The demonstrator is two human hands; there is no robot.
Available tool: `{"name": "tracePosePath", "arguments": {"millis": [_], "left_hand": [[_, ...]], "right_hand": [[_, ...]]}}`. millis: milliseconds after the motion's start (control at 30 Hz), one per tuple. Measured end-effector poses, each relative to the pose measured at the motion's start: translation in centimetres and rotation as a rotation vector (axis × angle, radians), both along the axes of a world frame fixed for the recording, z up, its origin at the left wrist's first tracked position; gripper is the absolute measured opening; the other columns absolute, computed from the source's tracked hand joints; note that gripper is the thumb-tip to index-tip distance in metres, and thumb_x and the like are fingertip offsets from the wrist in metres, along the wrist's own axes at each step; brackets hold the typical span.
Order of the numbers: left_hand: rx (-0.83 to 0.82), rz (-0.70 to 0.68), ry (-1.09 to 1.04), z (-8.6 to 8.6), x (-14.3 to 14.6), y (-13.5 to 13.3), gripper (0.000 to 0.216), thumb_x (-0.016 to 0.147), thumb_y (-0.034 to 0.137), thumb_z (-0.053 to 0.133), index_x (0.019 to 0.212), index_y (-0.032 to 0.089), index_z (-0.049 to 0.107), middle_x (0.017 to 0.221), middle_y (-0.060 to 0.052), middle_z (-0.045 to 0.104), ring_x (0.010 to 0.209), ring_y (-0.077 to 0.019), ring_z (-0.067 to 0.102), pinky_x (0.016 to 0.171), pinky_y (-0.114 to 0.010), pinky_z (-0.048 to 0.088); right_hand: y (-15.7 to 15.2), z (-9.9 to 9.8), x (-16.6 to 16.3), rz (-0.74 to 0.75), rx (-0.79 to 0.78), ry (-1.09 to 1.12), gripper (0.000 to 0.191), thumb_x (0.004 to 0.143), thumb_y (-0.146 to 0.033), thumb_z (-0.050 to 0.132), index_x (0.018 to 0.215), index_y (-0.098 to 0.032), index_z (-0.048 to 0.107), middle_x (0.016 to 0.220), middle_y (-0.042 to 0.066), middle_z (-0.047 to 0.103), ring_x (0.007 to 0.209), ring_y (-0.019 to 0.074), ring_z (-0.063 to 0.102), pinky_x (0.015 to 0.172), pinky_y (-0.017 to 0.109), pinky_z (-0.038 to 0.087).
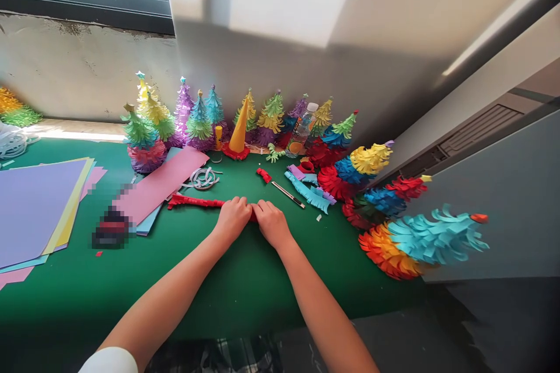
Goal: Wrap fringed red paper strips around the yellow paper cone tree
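Observation:
Both hands meet over the middle of the green table, closed around a red paper strip [199, 201]. Its free end stretches left, and a bit of red shows beneath the right fingers. My left hand [235, 215] grips the strip from above. Beside it, my right hand [271, 222] has its fingers curled on the strip's right part, which is mostly hidden. Just beyond the right hand lie a utility knife [287, 194] and a small curled red paper piece [263, 175]. Behind stands a yellow paper cone [239, 134] with a red fringed base.
Colored paper sheets [39, 210] lie at left, near a pink sheet [164, 183] and a blurred-out dark object [111, 227]. Fringed paper trees [271, 119] line the wall and right edge. A plastic bottle [301, 131], glue stick [218, 137] and blue fringed strips [308, 192] are there too.

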State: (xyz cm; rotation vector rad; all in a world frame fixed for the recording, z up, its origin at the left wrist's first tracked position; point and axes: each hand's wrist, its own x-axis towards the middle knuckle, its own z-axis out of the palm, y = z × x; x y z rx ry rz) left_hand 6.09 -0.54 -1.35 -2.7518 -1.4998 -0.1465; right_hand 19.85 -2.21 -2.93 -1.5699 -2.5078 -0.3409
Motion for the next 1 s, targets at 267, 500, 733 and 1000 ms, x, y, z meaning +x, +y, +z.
{"name": "tracePosePath", "arguments": {"millis": [267, 500, 733, 1000], "left_hand": [[0.064, -0.019, -0.026, -0.6, 0.0, 0.3, 0.021, 0.084, 0.007, 0.044, 0.08, 0.013, 0.063, 0.081, -0.01, 0.059, 0.082, -0.0232, 0.055, 0.067, -0.034, 0.041], [0.101, 0.006, -0.051, -1.2, 0.4, 0.8, 0.019, 0.084, 0.008, 0.044, 0.082, 0.013, 0.062, 0.084, -0.01, 0.059, 0.082, -0.0219, 0.054, 0.058, -0.029, 0.04], [0.138, 0.034, -0.063, -1.7, 0.7, 0.7, 0.019, 0.084, 0.006, 0.044, 0.083, 0.013, 0.062, 0.082, -0.009, 0.057, 0.082, -0.0219, 0.053, 0.054, -0.027, 0.041], [0.202, 0.041, -0.072, -2.3, 0.7, 0.0, 0.018, 0.083, 0.005, 0.046, 0.089, 0.012, 0.062, 0.085, -0.009, 0.055, 0.083, -0.0198, 0.052, 0.057, -0.024, 0.045]], "right_hand": [[0.5, -0.1, -0.5, -0.076, 0.003, -0.079, 0.02, 0.087, -0.007, 0.043, 0.082, -0.016, 0.06, 0.083, 0.006, 0.058, 0.075, 0.0174, 0.049, 0.064, 0.028, 0.033], [1.3, -0.2, -0.2, -0.106, 0.008, -0.036, 0.019, 0.085, -0.006, 0.044, 0.083, -0.017, 0.061, 0.089, 0.006, 0.059, 0.078, 0.0158, 0.049, 0.064, 0.026, 0.031], [1.4, -0.4, -0.3, -0.117, -0.014, 0.021, 0.019, 0.084, -0.009, 0.045, 0.084, -0.018, 0.062, 0.093, 0.005, 0.061, 0.08, 0.0159, 0.051, 0.062, 0.025, 0.034], [0.1, -0.3, -1.0, -0.114, -0.039, 0.064, 0.028, 0.091, -0.016, 0.036, 0.099, -0.015, 0.063, 0.11, 0.01, 0.062, 0.091, 0.0196, 0.055, 0.072, 0.029, 0.043]]}}
